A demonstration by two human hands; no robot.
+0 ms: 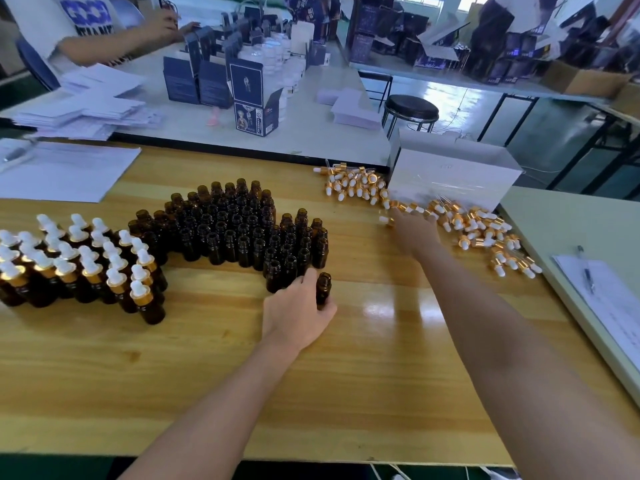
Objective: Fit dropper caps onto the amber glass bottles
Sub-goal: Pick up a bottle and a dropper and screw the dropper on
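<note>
"Why is the left hand (294,306) curled round one bottle (323,289)?"

"I think to keep it steady, just in front of the open bottles (242,230), ready for a top."

"And the right hand (412,233)?"

"It reaches far right into the pile of caps (478,230). Too blurry to tell if it holds one."

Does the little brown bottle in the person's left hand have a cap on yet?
No, the bottle held by the left hand has a bare open neck.
</note>
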